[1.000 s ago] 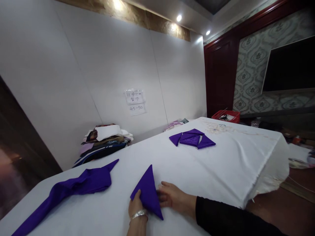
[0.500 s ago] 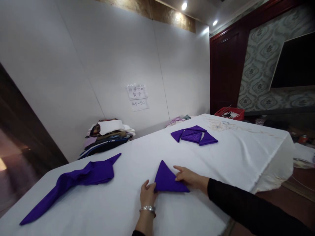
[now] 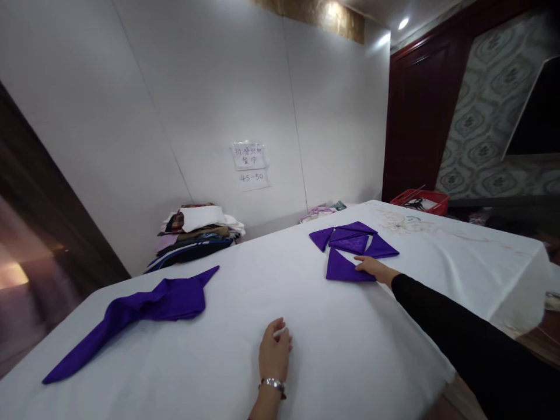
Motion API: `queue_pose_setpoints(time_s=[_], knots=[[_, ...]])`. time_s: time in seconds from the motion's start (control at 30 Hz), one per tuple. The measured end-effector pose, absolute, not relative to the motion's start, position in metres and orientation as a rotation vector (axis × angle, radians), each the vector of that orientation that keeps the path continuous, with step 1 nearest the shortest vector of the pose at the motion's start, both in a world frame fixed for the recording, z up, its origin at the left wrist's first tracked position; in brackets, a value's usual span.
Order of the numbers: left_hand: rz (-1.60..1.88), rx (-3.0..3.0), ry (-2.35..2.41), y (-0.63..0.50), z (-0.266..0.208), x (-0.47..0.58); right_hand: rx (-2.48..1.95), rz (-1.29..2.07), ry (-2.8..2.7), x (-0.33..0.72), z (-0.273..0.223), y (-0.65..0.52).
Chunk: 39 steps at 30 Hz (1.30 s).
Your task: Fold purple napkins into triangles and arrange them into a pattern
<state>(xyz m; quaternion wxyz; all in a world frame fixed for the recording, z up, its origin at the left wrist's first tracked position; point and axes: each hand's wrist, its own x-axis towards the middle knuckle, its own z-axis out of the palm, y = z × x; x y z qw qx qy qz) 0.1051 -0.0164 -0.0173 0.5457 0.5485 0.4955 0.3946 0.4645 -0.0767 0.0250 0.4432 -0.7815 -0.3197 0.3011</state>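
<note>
My right hand pinches the right side of a purple napkin folded into a triangle. That triangle is just in front of several other folded purple napkins, grouped on the white-covered table. My left hand, with a silver bracelet at the wrist, is over the near middle of the cloth. It holds nothing, and its fingers are loosely bent and apart. Off to the left lies a loose, crumpled purple napkin with long pointed ends, touched by neither hand.
Against the white wall sits a pile of folded clothes. A red basket stands at the table's far right, beyond embroidery on the white tablecloth. Paper signs hang on the wall.
My right hand has carried the folded triangle away from me and to the right, up to the grouped napkins. My left hand has let go of it and stays near the front.
</note>
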Motion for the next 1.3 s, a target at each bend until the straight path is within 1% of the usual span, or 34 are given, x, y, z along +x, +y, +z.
queue_pose_setpoints(time_s=[0.3, 0.5, 0.67, 0.83, 0.93, 1.03, 1.3], knots=[[0.922, 1.258, 1.181, -0.020, -0.003, 0.104, -1.998, 0.692, -0.974, 0.490, 0.026, -0.052], [0.923, 1.250, 1.171, -0.019, -0.002, 0.103, -2.070, 0.520, -1.106, 0.497, 0.032, -0.038], [0.919, 1.239, 1.136, -0.018, -0.001, 0.099, -2.079, 0.198, -1.211, 0.472, 0.022, -0.059], [0.898, 1.274, 1.137, -0.015, -0.003, 0.100, -1.974, -0.370, -1.863, 0.420, -0.005, -0.093], [0.903, 1.276, 1.123, -0.013, -0.007, 0.099, -2.125, -0.560, -1.892, 0.413, -0.010, -0.091], [0.905, 1.252, 1.109, -0.011, -0.009, 0.096, -2.283, -0.549, -1.884, 0.428, -0.005, -0.081], [0.898, 1.255, 1.105, -0.012, -0.007, 0.097, -2.339, -0.484, -1.866, 0.461, -0.002, -0.065]])
